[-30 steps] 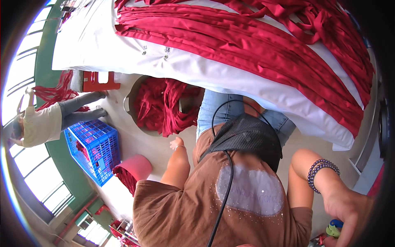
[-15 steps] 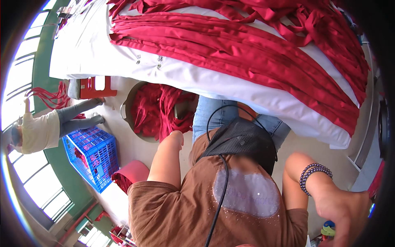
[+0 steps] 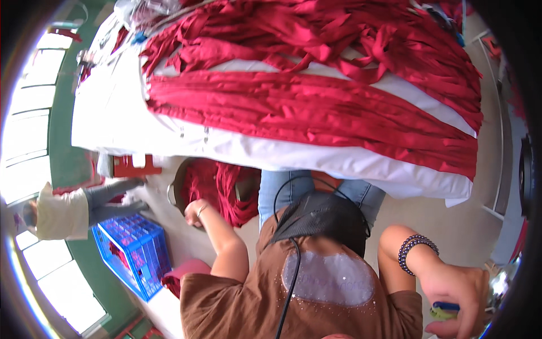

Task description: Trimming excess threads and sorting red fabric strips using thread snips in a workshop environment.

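Note:
Long red fabric strips [image 3: 305, 104] lie in layered bundles over a white-covered table [image 3: 107, 124] in front of me. My left hand [image 3: 195, 212], blurred and with a thin bracelet at its wrist, hangs by a round bin [image 3: 179, 183] holding more red fabric [image 3: 223, 189]; its fingers look curled, but I cannot make out whether it holds anything. My right hand [image 3: 460, 294], wearing dark beads [image 3: 416, 253], is raised at the lower right, thumb and fingers bent but apart. A small blue-and-green object [image 3: 444, 310] shows in the gap between them, seemingly behind the hand.
A blue plastic crate [image 3: 135, 254] with red pieces stands left of me, beside a reddish container [image 3: 192, 266]. Farther left is another person [image 3: 68, 214] in a pale top. An orange-red stool-like object [image 3: 135, 165] stands by the table's left end. A black cord [image 3: 291, 282] hangs down my front.
My left hand has swung outward to the left, toward the bin. My right hand has moved slightly left and down. The table has sunk lower in the picture.

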### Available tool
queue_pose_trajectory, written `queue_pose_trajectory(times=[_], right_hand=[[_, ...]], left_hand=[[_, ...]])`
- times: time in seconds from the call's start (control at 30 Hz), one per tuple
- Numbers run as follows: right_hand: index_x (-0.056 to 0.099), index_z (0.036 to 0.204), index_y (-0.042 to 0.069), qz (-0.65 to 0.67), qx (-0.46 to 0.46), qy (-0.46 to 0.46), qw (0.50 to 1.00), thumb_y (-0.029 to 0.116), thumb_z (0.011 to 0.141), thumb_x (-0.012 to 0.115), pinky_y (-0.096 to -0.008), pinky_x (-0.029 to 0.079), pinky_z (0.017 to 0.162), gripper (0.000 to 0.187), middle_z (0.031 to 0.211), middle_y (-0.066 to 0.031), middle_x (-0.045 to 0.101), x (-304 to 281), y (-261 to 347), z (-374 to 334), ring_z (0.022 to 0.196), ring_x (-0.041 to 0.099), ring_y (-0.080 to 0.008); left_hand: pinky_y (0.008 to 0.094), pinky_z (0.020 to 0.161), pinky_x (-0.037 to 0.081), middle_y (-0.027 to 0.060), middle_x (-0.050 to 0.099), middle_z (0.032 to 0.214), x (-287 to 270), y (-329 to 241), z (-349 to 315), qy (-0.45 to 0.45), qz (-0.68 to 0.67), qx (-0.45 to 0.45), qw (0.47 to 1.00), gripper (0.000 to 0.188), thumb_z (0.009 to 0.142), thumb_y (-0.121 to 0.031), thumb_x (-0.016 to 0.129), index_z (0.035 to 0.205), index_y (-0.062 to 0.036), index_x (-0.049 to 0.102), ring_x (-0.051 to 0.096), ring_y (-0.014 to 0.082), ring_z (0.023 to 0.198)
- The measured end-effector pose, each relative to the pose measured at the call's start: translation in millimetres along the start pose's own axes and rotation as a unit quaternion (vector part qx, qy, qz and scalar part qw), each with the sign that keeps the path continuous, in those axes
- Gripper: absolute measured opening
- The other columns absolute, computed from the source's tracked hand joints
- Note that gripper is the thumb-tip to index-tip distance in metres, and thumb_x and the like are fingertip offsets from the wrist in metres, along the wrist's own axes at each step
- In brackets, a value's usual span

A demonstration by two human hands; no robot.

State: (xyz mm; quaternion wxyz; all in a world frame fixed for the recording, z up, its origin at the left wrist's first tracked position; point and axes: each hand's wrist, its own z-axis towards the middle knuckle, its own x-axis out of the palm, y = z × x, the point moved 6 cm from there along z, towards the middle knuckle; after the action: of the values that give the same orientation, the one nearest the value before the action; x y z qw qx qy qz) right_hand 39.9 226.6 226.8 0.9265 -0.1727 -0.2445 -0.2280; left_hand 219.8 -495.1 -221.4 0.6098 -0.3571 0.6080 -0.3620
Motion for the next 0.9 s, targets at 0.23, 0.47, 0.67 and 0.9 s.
queue_pose_trajectory(times=[0.23, 0.47, 0.67, 0.9], right_hand=[[0.037, 0.049, 0.013, -0.300, 0.199, -0.086, 0.929, 0.044, 0.100, 0.036, -0.0306, 0.048, 0.051, 0.060, 0.048, -0.0046, 0.054, -68, 48, -67, 0.040, 0.045, -0.0174], [0.031, 0.057, 0.014, -0.403, 0.312, -0.309, 0.803, 0.045, 0.103, 0.019, -0.0299, 0.043, 0.045, 0.056, 0.047, -0.0013, 0.036, -126, 65, -160, 0.042, 0.034, -0.0139], [0.032, 0.057, 0.012, -0.427, 0.362, -0.314, 0.767, 0.035, 0.103, 0.025, -0.0323, 0.050, 0.052, 0.052, 0.051, -0.0040, 0.041, -124, 66, -172, 0.044, 0.040, -0.0133], [0.032, 0.057, 0.011, -0.453, 0.377, -0.368, 0.719, 0.033, 0.102, 0.033, -0.0303, 0.051, 0.047, 0.050, 0.051, -0.0045, 0.042, -140, 85, -174, 0.042, 0.040, -0.0109]], left_hand=[[0.0287, 0.070, 0.052, 0.0111, 0.061, 0.095, -271, -133, -249, 0.746, -0.391, 0.240, 0.482, 0.015, 0.089, -0.006, 0.050, 0.097, 0.0024, 0.059, 0.060, 0.0214, 0.081], [0.0347, 0.086, 0.045, 0.0123, 0.060, 0.099, -563, -63, -380, 0.748, -0.286, 0.573, -0.172, 0.025, 0.077, 0.001, 0.067, 0.102, -0.0007, 0.062, 0.058, 0.0253, 0.095], [0.0443, 0.108, 0.028, 0.0150, 0.057, 0.109, -636, 6, -440, 0.568, -0.388, 0.680, -0.256, 0.048, 0.079, -0.021, 0.068, 0.122, -0.0052, 0.053, 0.053, 0.0320, 0.108], [0.0379, 0.078, 0.042, 0.0111, 0.056, 0.084, -653, -30, -438, 0.552, -0.310, 0.671, -0.386, 0.014, 0.079, -0.009, 0.067, 0.088, -0.0004, 0.061, 0.056, 0.0272, 0.081]])
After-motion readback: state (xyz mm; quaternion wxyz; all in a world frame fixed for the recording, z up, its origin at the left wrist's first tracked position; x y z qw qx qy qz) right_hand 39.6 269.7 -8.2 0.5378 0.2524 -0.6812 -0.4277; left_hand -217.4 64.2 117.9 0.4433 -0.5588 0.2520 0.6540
